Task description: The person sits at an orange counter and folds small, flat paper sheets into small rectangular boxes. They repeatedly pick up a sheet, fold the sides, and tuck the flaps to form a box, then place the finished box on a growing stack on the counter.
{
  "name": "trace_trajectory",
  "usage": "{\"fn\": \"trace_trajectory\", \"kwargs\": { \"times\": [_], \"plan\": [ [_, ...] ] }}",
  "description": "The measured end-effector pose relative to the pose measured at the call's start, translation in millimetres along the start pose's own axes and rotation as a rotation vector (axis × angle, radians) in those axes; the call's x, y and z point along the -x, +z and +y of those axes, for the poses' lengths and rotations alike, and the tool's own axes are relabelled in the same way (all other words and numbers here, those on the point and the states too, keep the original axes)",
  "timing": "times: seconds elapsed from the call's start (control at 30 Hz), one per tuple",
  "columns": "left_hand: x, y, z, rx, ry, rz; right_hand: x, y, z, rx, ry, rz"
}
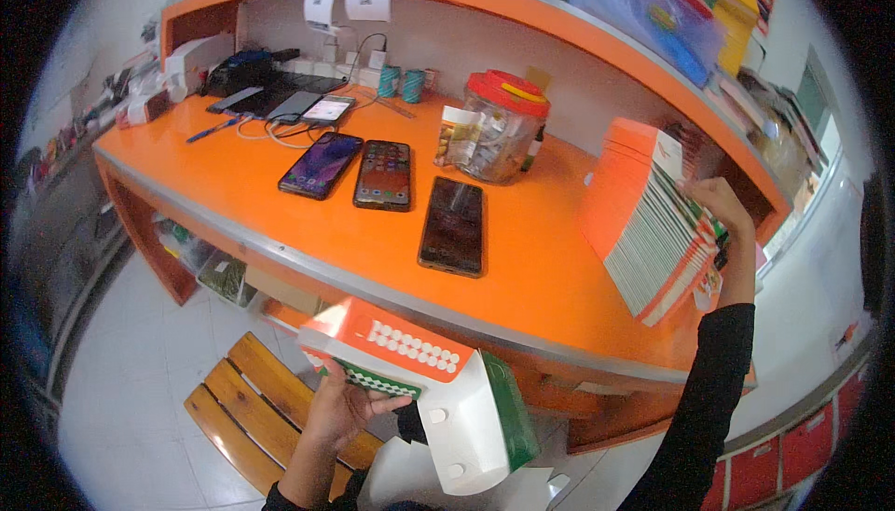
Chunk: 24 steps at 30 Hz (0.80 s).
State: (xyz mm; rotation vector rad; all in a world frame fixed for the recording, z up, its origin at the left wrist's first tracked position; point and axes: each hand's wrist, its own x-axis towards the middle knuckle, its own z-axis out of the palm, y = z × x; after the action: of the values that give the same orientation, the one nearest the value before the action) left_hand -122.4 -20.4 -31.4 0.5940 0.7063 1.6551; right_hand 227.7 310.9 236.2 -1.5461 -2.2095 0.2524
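My left hand grips a partly folded paper carton from below, in front of the table's near edge. The carton is white inside, with orange and green panels, rows of white dots and an open end facing right. At the table's right side, a thick row of flat orange, white and green cartons leans at a slant. My right hand is at the far right edge of this row, its fingers curled against the cartons. How many cartons it pinches is hidden.
Three phones lie on the orange table. Behind them stand a clear jar with a red lid and a small packet. Devices and cables crowd the back left. A wooden slatted stool stands below the near edge.
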Motion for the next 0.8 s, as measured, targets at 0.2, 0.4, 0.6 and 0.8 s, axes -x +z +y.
{"fn": "trace_trajectory", "kwargs": {
  "times": [0.2,0.4,0.6,0.8],
  "plan": [
    [-26,61,39,0.095,0.407,-0.071,31,75,11,-0.223,-0.195,0.237],
    [-104,156,33,0.186,0.976,-0.202,58,86,29,-0.026,-0.19,0.431],
    [-209,269,11,-1.033,2.048,-0.054,71,93,17,0.149,-0.014,0.437],
    [-246,299,-51,-1.463,1.482,-0.662,71,111,31,-0.045,-0.181,0.602]
  ]
}}
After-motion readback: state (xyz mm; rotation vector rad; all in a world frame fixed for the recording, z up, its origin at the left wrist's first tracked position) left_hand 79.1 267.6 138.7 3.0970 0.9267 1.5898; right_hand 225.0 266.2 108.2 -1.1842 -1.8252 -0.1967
